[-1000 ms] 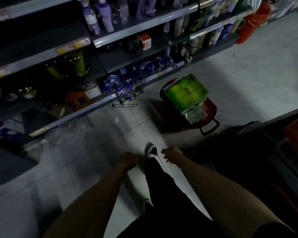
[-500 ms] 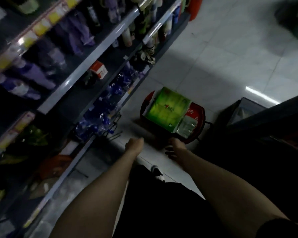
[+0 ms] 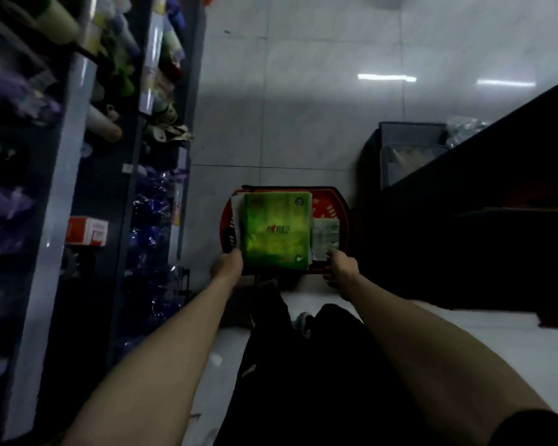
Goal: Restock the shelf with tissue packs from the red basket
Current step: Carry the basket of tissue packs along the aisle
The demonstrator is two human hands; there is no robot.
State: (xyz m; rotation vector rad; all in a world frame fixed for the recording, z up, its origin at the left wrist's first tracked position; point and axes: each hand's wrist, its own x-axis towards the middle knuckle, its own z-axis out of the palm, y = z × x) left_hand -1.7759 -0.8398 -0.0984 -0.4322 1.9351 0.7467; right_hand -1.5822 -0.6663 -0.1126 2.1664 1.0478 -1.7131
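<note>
Green tissue pack (image 3: pixel 276 233) lay flat on top of the red basket (image 3: pixel 328 206) in the head view, covering most of the basket's left and middle. A smaller pale pack (image 3: pixel 326 236) sat just beside it on the right, inside the rim. The basket stood on the tiled floor (image 3: pixel 287 107) in the aisle, directly ahead of the person's legs.

Left hand (image 3: pixel 227 267) was at the pack's near left corner, touching its edge. The fingers were tucked out of sight, so an actual grip could not be told. Right hand (image 3: pixel 342 265) was at the basket's near right rim by the pale pack, with its fingers curled downward. It was too dim to tell whether they held anything.

Step judged: reaching into the basket for the first pack, nothing lifted yet and nothing placed. The next move likely calls for both hands to take the green pack by its sides, lift it clear of the rim, then swing it left to the shelf (image 3: pixel 78 156).

Room: the floor was open beyond the basket. The shelf edge ran close along the left, with blue wrapped goods (image 3: pixel 152 220) near the basket's left side. A dark counter (image 3: pixel 496 162) and a grey bin (image 3: pixel 409 149) crowded the right. A lift straight up looked the freest path.
</note>
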